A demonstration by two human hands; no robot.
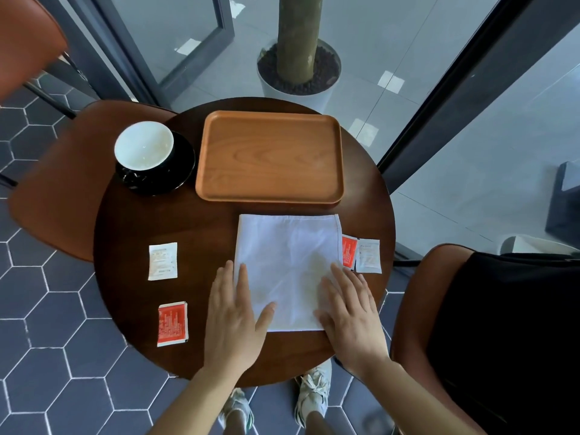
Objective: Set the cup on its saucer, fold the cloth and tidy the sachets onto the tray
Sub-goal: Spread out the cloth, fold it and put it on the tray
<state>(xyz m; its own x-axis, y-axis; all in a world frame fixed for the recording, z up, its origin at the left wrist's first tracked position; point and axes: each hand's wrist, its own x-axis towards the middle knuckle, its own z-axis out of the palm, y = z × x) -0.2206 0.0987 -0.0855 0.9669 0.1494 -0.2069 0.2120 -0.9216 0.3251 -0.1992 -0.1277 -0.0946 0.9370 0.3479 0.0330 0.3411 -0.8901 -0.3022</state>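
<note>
Both hands press flat on the near end of the white cloth [288,246]: left hand [233,318] and right hand [351,315], fingers [241,277] straight and spread, gripping nothing. It lies on the round bench [141,221], just before the wooden tray [270,155]. The cup [143,145] sits on its black saucer [183,164]. A white sachet [162,261] and red sachet [172,323] lie left; a second red sachet [349,251], perhaps touching the cloth, and a second white sachet [368,255] lie right.

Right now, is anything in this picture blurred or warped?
Head view: wide-angle distortion bends the window frames and floor tiles; the chair top left is blurred; print on the left white sachet is too soft to read; the cloth, left hand and right hand look sharp.
</note>
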